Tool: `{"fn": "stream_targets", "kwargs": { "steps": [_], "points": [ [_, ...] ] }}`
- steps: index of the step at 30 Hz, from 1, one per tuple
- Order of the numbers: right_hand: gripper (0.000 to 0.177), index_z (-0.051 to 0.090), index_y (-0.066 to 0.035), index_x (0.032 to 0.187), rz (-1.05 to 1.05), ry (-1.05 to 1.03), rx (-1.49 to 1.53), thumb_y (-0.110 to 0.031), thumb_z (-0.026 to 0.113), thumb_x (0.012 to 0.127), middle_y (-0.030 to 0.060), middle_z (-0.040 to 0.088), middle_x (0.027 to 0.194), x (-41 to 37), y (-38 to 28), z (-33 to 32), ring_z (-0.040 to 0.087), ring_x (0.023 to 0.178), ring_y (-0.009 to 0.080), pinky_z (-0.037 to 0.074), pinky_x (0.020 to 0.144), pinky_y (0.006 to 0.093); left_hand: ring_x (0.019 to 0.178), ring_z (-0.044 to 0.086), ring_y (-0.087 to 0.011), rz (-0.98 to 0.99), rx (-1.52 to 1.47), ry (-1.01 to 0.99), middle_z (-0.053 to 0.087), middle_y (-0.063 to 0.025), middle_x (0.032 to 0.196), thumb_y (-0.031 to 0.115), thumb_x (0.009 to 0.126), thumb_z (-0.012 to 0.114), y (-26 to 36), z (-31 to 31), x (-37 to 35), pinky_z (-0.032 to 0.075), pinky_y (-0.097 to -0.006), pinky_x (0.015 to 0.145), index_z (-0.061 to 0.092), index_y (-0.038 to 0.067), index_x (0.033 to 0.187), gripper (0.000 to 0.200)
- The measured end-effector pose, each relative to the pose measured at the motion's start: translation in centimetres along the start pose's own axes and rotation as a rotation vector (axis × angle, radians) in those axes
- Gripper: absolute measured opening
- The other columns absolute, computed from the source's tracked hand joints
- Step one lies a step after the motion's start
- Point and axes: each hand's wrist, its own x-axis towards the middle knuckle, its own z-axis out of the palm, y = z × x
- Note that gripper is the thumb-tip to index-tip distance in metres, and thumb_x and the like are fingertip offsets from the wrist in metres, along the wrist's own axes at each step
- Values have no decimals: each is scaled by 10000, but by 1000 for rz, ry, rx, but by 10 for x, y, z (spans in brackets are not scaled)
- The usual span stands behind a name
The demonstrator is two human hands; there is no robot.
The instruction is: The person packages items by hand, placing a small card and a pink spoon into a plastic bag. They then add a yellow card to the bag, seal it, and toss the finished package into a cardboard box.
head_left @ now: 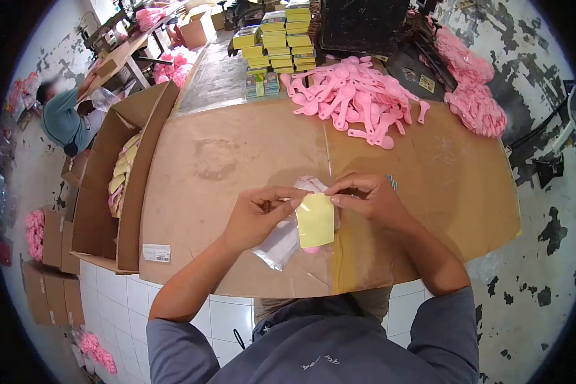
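My left hand (pixel 262 214) and my right hand (pixel 368 198) are closed in a pinch at the two top corners of a small clear plastic bag (pixel 315 193). Inside it lies a yellow card (pixel 316 221), and a bit of something pink (pixel 312 250) shows below the card's lower edge. Under the bag and beside my left hand is a stack of clear plastic bags (pixel 276 251) on the cardboard-covered table (pixel 237 147). Just behind my right hand, the edge of some printed cards (pixel 392 184) peeks out, mostly hidden.
A heap of pink plastic spoons (pixel 358 96) lies at the far side, near stacks of yellow-edged cards (pixel 275 41). To the left stands an open cardboard box (pixel 148 173) with filled packets (pixel 123 173). More pink pieces (pixel 477 96) hang over the right. A person (pixel 67 118) sits beyond the box.
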Motion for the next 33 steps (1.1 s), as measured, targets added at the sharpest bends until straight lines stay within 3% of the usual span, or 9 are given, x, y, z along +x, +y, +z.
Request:
{"fn": "stream_targets", "kwargs": {
  "steps": [10, 16, 19, 22, 24, 26, 29, 31, 33],
  "points": [
    [460, 540, 16, 1358, 132, -214, 202, 6, 709, 931, 59, 674, 1097, 0, -2, 5, 652, 1022, 123, 543, 883, 292, 1022, 701, -157, 71, 7, 49, 743, -117, 1182, 41, 1023, 618, -3, 0, 1, 562, -290, 914, 687, -32, 1258, 255],
    [476, 520, 29, 1378, 86, -204, 210, 27, 687, 933, 75, 678, 1095, 0, -7, 6, 652, 1010, 135, 544, 883, 300, 994, 704, -167, 130, -127, 104, 735, -105, 1130, 87, 1009, 654, 14, 16, -4, 581, -297, 858, 604, -23, 1338, 350],
    [451, 545, 7, 1381, -9, -182, 235, -5, 673, 949, 68, 682, 1103, 4, -14, 0, 653, 1010, 135, 543, 884, 310, 992, 692, -129, -75, 18, -139, 719, -105, 1112, 127, 993, 690, 12, -11, -3, 583, -299, 822, 639, -41, 1254, 315],
    [410, 592, -20, 1354, -47, -17, -64, -52, 666, 952, 64, 686, 1097, 3, -21, -26, 655, 996, 132, 543, 880, 318, 999, 692, -133, -96, 104, 103, 700, -111, 1187, 147, 1012, 657, 27, -43, -3, 590, -313, 781, 657, -9, 1219, 259],
    [383, 627, -30, 1320, -100, 51, -242, -84, 676, 944, 63, 689, 1096, 3, -22, -55, 649, 1019, 136, 532, 909, 327, 1069, 696, -187, 327, -28, 426, 704, -84, 1166, 272, 1061, 558, 32, -72, -4, 575, -378, 912, 641, 17, 1191, 298],
    [376, 648, -29, 1296, -108, 108, -384, -102, 687, 930, 72, 688, 1112, -1, -21, -77, 647, 1043, 159, 519, 942, 338, 1072, 686, -180, 618, -462, 885, 688, -81, 1174, 318, 1080, 487, 57, -78, 3, 570, -371, 887, 638, 31, 1227, 356],
    [383, 664, -15, 1268, -61, 118, -563, -110, 711, 900, 99, 676, 1158, -5, -14, -93, 647, 1076, 224, 500, 987, 361, 1047, 669, -159, 621, -383, 803, 672, -84, 1190, 306, 1071, 478, 59, -75, 5, 550, -329, 860, 626, 28, 1269, 372],
    [378, 680, -14, 1242, -42, 56, -716, -116, 731, 881, 111, 664, 1185, -9, -3, -94, 643, 1091, 268, 489, 1002, 382, 964, 657, -138, 397, 131, 585, 689, -59, 1148, 229, 1039, 530, 27, -76, 6, 523, -287, 808, 635, 30, 1285, 334],
    [368, 694, -7, 1200, -89, -38, -770, -102, 756, 850, 129, 648, 1197, -10, 8, -93, 644, 1079, 292, 497, 979, 398, 760, 634, -122, 172, 422, 429, 685, -16, 952, 135, 920, 723, 12, -43, 11, 504, -268, 651, 728, 76, 1144, 231]
  ]
}}
